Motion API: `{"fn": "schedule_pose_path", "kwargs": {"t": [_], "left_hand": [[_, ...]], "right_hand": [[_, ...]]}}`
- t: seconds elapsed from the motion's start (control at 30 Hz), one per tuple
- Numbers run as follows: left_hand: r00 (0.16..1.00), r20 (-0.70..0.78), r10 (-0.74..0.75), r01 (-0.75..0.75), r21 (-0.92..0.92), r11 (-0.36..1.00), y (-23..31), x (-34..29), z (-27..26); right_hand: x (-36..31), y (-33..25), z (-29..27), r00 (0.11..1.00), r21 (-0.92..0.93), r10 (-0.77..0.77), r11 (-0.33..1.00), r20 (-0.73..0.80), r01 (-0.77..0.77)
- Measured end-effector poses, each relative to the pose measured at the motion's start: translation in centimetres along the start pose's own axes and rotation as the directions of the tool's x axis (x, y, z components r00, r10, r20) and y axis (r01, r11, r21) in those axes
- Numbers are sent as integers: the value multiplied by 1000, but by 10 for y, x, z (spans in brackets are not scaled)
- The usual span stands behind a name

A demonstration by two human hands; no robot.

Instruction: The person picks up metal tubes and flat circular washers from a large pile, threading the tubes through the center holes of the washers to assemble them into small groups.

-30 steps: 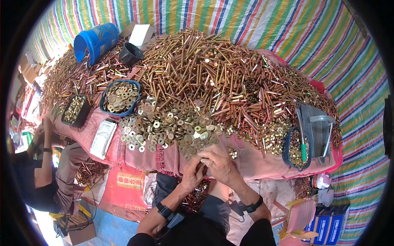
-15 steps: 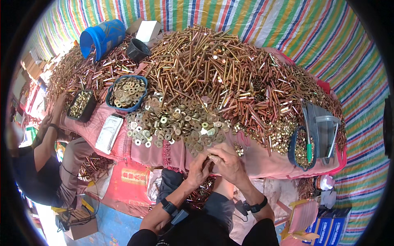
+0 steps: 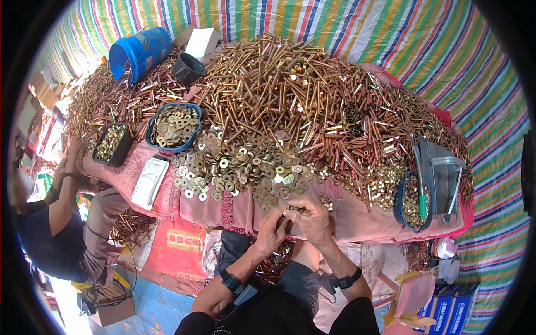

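Observation:
My left hand (image 3: 271, 231) and my right hand (image 3: 311, 222) meet over the front edge of the pink cloth (image 3: 206, 213). Both are closed, fingertips pinched together around something small that I cannot make out. Just beyond them spreads a heap of flat metal washers (image 3: 240, 170). Behind it rises a large pile of copper-coloured metal rods or tubes (image 3: 268, 92). A few small brass-coloured nuts lie beside my right hand, and a bigger heap of nuts (image 3: 385, 184) is farther right.
At left stand a blue tub (image 3: 167, 149) of washers and a black tray (image 3: 118, 161) of nuts. A blue tub (image 3: 398, 209) of nuts with a green-handled tool (image 3: 422, 206) sits at right, by a grey container (image 3: 441, 167). A co-worker (image 3: 47, 245) sits at left.
My fingers have shifted slightly while still pinched together. The co-worker's hands at left have moved a little; the heaps look the same.

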State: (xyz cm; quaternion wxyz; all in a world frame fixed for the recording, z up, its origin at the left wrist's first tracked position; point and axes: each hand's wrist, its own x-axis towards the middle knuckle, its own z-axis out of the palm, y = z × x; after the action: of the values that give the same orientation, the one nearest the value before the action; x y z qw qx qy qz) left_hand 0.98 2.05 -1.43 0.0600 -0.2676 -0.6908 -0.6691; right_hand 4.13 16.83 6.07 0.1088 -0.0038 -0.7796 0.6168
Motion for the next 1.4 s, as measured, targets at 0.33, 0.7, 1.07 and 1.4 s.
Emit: {"fn": "schedule_pose_path", "kwargs": {"t": [0.33,0.7,1.07,1.4], "left_hand": [[1000,-8,25,-25,47,999,5,0,1],[999,-3,41,-41,48,998,0,1,1],[999,30,16,-18,48,999,3,2,-2],[998,28,60,-60,18,998,3,2,-2]], "right_hand": [[-11,29,-3,964,563,242,784,111,-262],[-11,15,-10,968,445,206,860,145,-250],[-5,-24,-1,978,-363,-207,911,6,195],[-4,-12,1,965,-300,-255,927,-56,227]]}}
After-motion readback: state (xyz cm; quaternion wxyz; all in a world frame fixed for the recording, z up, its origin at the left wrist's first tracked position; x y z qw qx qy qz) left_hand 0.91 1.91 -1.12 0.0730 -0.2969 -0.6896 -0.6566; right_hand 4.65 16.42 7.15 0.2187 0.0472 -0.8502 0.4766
